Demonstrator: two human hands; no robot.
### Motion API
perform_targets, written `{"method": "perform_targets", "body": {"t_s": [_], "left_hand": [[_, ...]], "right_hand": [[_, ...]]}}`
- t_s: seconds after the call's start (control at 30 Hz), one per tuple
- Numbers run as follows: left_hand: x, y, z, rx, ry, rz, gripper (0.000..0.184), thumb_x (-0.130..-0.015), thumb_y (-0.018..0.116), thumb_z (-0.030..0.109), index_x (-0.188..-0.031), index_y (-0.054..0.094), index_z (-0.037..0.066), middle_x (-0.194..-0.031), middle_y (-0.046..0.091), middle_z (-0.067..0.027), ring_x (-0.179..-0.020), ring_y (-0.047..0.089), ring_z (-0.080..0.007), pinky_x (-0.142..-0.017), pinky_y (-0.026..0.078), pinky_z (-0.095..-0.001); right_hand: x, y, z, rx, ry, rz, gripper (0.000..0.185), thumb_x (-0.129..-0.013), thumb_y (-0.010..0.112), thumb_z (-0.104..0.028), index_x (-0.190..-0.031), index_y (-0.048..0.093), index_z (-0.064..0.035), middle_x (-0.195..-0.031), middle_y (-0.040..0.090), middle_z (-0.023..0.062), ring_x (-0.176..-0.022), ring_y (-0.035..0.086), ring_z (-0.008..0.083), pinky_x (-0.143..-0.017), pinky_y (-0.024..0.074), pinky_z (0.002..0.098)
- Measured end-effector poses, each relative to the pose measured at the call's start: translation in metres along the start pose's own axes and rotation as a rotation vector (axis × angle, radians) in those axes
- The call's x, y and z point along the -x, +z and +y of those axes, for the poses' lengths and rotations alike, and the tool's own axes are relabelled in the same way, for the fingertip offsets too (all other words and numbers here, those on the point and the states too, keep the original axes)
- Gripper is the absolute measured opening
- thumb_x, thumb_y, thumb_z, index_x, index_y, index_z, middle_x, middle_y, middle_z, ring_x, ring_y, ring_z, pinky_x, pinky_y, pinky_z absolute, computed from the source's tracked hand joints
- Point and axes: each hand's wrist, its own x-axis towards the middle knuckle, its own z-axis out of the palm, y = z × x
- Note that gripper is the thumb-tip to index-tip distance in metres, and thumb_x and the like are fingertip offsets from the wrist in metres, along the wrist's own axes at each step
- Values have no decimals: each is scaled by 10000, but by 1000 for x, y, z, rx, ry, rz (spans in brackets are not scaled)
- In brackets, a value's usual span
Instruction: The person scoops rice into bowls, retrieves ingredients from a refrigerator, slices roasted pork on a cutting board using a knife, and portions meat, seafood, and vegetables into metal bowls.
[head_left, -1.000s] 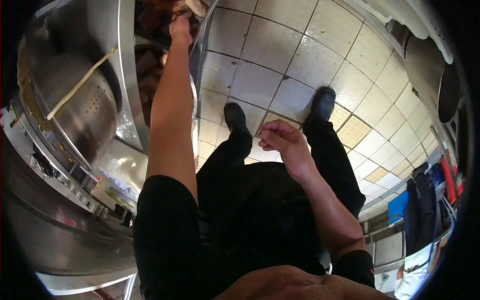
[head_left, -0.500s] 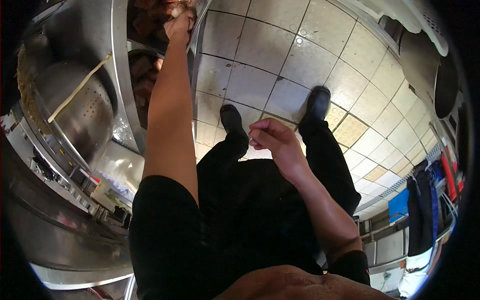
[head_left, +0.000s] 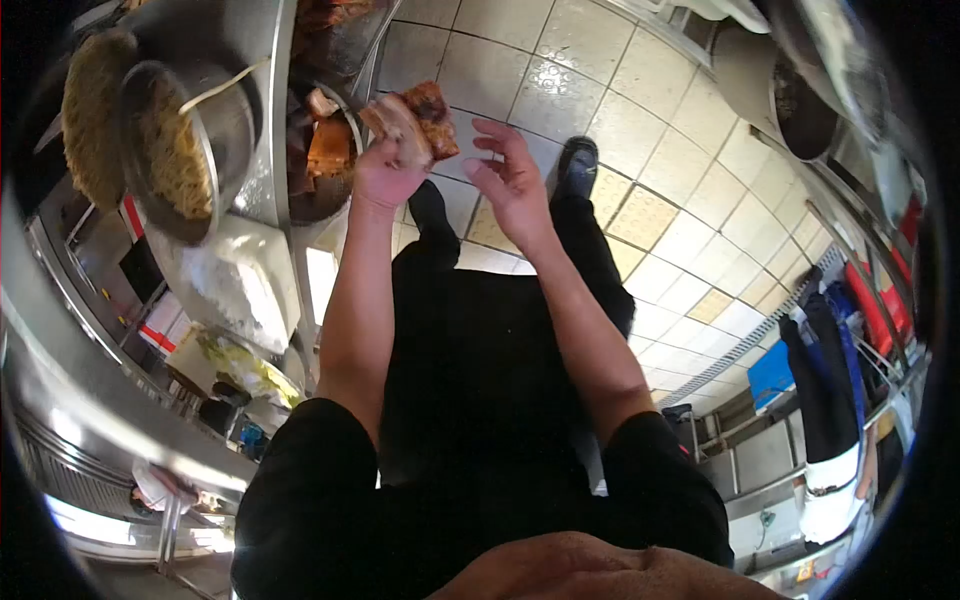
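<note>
My left hand (head_left: 386,180) is closed round browned roast pork (head_left: 428,118), a chunk with a pale fatty side and a dark reddish crust. It is held up over the floor, in front of my body. Whether it is one piece or two pressed together I cannot tell. Just to the right, my right hand (head_left: 510,182) is open, fingers apart and curved towards the pork without touching it. Left of my left hand, more roast pork (head_left: 330,148) lies in a round metal container. Further meat (head_left: 325,14) shows at the top edge.
A metal counter (head_left: 262,130) runs along the left, with a metal bowl of noodles (head_left: 180,160) and a white board (head_left: 225,280). Tiled floor (head_left: 600,60) lies ahead. Large pots (head_left: 750,80) stand at the upper right. Dark cloths (head_left: 830,370) hang at right.
My left hand has come back from the meat at the top left and now holds roast pork before me. My right hand has moved up, its pinched fingers now spread. The view has shifted.
</note>
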Motion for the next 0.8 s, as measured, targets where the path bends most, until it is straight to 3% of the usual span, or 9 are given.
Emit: {"method": "perform_targets", "body": {"t_s": [0.07,0.17,0.2,0.3,0.33,0.43,0.6,0.73,0.8], "left_hand": [[31,23,-4,-177,-22,59,836,-702,806,208,-1396,350,112,-1315,482,-70,-1218,470,-220,-994,412,-376],[69,116,-5,-476,15,91,766,-734,784,236,-1368,373,110,-1266,502,-38,-1182,481,-181,-980,404,-327],[80,138,-6,-382,82,18,705,-806,722,210,-1388,337,109,-1284,487,-41,-1182,474,-161,-988,389,-308],[118,213,7,-285,111,59,622,-856,647,122,-1392,334,92,-1307,473,-54,-1196,467,-163,-995,385,-308],[132,226,10,-342,180,74,585,-869,589,35,-1397,340,67,-1303,488,-62,-1187,480,-161,-993,394,-323],[181,262,37,-251,258,54,599,-851,597,14,-1398,356,54,-1280,515,-67,-1140,522,-164,-967,418,-329],[288,299,92,-473,480,229,571,-788,653,-39,-1309,431,32,-1130,603,-46,-1044,580,-153,-879,482,-327],[381,303,139,-587,714,431,415,-806,644,-42,-1182,492,41,-1076,617,-60,-917,620,-149,-767,536,-304],[420,292,155,-613,773,530,462,-811,646,-28,-1242,494,42,-1076,628,-62,-943,616,-147,-771,534,-306]], "right_hand": [[21,7,-40,180,-145,-40,578,-750,752,-169,-1264,507,-68,-1341,431,153,-1222,458,267,-933,441,353],[59,25,-92,346,-274,-41,575,-758,744,-163,-1270,503,-62,-1358,427,170,-1223,462,294,-945,436,372],[70,31,-105,329,-282,44,514,-786,718,-134,-1249,513,-45,-1221,542,171,-1129,539,267,-919,453,351],[103,36,-163,174,-39,164,448,-821,680,-106,-1231,521,-19,-1037,634,122,-977,607,222,-857,481,317],[104,36,-173,-4,-96,95,368,-881,586,-42,-1237,505,1,-1020,652,88,-936,631,182,-812,529,313],[127,40,-240,-413,181,-16,310,-907,529,-70,-1208,510,-1,-1074,634,131,-916,648,201,-732,564,314],[159,77,-284,-168,84,-101,328,-859,578,-25,-1183,526,-6,-1001,636,90,-829,646,165,-677,536,276],[179,137,-307,0,5,-368,366,-828,600,-23,-1186,525,0,-957,631,70,-801,639,134,-660,518,262],[180,171,-313,109,-40,-504,371,-856,584,-35,-1217,506,-2,-994,630,79,-809,638,153,-675,521,273]]}}
